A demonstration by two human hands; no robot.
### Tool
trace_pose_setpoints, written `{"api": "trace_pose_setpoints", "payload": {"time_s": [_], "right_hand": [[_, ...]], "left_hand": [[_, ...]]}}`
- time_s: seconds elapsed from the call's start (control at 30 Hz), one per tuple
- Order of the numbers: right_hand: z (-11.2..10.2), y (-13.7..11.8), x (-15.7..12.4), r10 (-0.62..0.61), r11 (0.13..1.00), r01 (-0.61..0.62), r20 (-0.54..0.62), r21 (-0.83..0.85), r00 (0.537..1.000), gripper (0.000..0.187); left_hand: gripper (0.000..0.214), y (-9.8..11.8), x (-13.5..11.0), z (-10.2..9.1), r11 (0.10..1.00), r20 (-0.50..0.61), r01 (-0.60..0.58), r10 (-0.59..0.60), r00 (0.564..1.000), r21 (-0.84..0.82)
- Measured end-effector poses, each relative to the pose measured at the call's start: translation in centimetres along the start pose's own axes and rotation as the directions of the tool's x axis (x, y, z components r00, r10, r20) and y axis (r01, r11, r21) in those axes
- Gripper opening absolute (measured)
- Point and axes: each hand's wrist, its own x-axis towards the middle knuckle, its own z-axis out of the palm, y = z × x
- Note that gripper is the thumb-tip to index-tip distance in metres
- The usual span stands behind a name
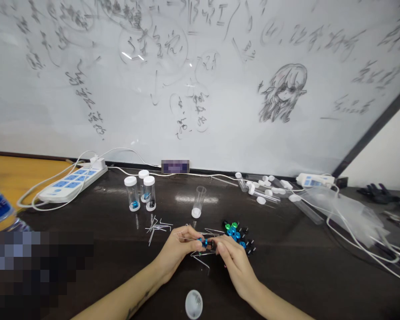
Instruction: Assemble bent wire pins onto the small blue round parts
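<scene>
My left hand point(180, 245) pinches a small round blue part point(203, 242) between thumb and fingers, and a thin metal rod seems to run along those fingers. My right hand point(234, 258) is closed at the black end piece point(212, 244) that lines up with the blue part. Beneath both hands lie bent metal rods point(202, 262), partly hidden. Just beyond the right hand is a pile of blue, green and black parts point(233, 232). More bent rods point(156, 227) lie left of my hands. Nearest to me is a small whitish translucent dish point(194, 304).
Three capped clear tubes point(132, 195) stand at back left, with small parts inside. An uncapped tube point(198, 202) stands at centre. Loose tubes and white caps point(262, 200) lie at back right, near a plastic bag point(346, 211). Power strips point(73, 182) and cables line the whiteboard point(220, 133).
</scene>
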Motion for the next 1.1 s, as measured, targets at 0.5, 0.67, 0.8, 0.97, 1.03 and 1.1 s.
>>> {"api": "trace_pose_setpoints", "payload": {"time_s": [0.5, 0.67, 0.8, 0.97, 1.03, 1.1], "right_hand": [[0.1, 0.22, 0.05, -0.021, 1.0, 0.021, -0.057, -0.005, 0.998, 0.039], [0.22, 0.08, 0.32, 0.026, 0.997, -0.027, -0.015, -0.077, 1.0, 0.035], [0.27, 0.38, 0.25, 0.026, 0.998, -0.027, -0.02, -0.057, 0.999, 0.017], [0.39, 0.91, 0.07, 0.011, 0.999, -0.014, -0.063, -0.046, 0.998, 0.005], [0.42, 0.93, 0.11, 0.002, 0.999, -0.005, -0.075, -0.043, 0.997, 0.006], [0.4, 0.82, 0.17, 0.011, 0.999, -0.015, -0.083, -0.039, 0.997, 0.014]], "left_hand": [[0.015, 0.07, -0.11, 0.15, 1.0, -0.018, -0.002, 0.002, 1.0, 0.003], [0.015, -0.15, -0.08, 0.23, 0.996, 0.004, -0.002, 0.002, 1.0, 0.093], [0.015, -0.06, -0.07, 0.33, 0.994, -0.017, -0.01, 0.012, 1.0, 0.106], [0.015, -0.11, -0.01, 0.24, 0.994, -0.011, -0.013, 0.014, 1.0, 0.108], [0.015, -0.18, 0.03, 0.19, 0.993, -0.009, -0.015, 0.016, 1.0, 0.115], [0.015, -0.23, 0.05, 0.16, 0.992, -0.003, -0.017, 0.017, 1.0, 0.128]]}}
